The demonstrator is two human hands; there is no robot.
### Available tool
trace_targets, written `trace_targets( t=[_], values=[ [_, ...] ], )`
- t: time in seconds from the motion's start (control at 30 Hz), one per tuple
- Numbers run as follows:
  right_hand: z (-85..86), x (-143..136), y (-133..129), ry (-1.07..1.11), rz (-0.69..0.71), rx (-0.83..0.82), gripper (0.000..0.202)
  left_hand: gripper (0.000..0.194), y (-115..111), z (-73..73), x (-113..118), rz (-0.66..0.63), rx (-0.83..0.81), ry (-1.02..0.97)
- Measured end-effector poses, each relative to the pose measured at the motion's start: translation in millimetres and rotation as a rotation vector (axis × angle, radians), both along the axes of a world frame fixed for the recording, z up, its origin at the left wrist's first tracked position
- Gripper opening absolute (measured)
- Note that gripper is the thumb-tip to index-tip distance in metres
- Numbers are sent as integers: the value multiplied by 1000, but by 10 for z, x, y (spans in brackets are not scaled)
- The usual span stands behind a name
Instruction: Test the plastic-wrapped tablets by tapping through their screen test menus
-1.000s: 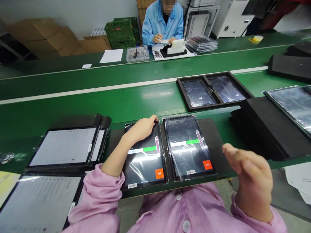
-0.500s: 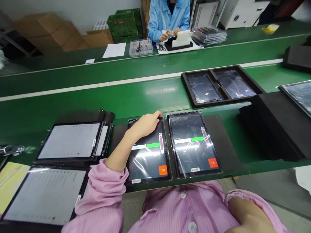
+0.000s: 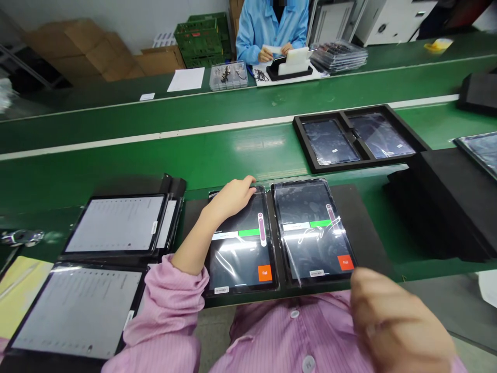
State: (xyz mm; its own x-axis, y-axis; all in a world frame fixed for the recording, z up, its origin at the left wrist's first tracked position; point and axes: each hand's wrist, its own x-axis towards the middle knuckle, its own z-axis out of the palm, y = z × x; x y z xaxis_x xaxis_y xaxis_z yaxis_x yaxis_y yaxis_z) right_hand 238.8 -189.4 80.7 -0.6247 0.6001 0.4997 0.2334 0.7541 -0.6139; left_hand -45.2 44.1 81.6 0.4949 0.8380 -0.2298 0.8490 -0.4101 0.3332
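Note:
My left hand rests over the top edge of the left tablet, its fingers apart at the tablet's upper right corner. That tablet shows a green bar, a pink slider and an orange "Fail" square. Beside it lies the right tablet, under loose clear film, with a similar screen. Blurred by motion, my right hand is raised at the lower right, just below that tablet's corner; whether its curled-looking fingers hold anything cannot be made out. A black mat shows under the tablets.
Tablets with pale screens lie at the left near a yellow sheet. A black tray holds two tablets behind. Black foam or cloth sits at the right. Across the bench, a person in blue works beside clear boxes.
My right hand has risen into view from the lower right edge. My left hand stays on the left tablet, its fingers slightly shifted. The view has shifted a little.

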Motion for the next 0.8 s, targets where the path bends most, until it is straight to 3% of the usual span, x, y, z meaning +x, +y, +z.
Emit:
trace_targets(
  t=[0.13,0.23,0.3,0.4,0.5,0.6,0.7,0.8],
  values=[
    [-266,-36,138,-210,-431,142,11,35,-172,265,-207,-31,60,-165],
    [-494,-139,64,-272,-577,293,11,35,-704,496,-462,-22,312,-345],
    [-597,-176,17,-261,-634,384,11,31,-1167,501,-615,-82,455,-408],
    [-688,-154,7,-258,-703,486,11,26,-1771,186,-751,-218,586,-509],
    [-777,-55,20,-295,-793,594,10,41,-2112,-316,-789,-67,672,-409],
    [-883,69,2,-332,-871,664,32,66,-2231,-694,-827,139,690,-278],
    [-951,166,-21,-308,-943,543,75,104,-2234,-859,-908,317,652,-242],
    [-960,214,-8,-215,-963,284,108,134,-2212,-898,-973,387,571,-192]
  ],
)
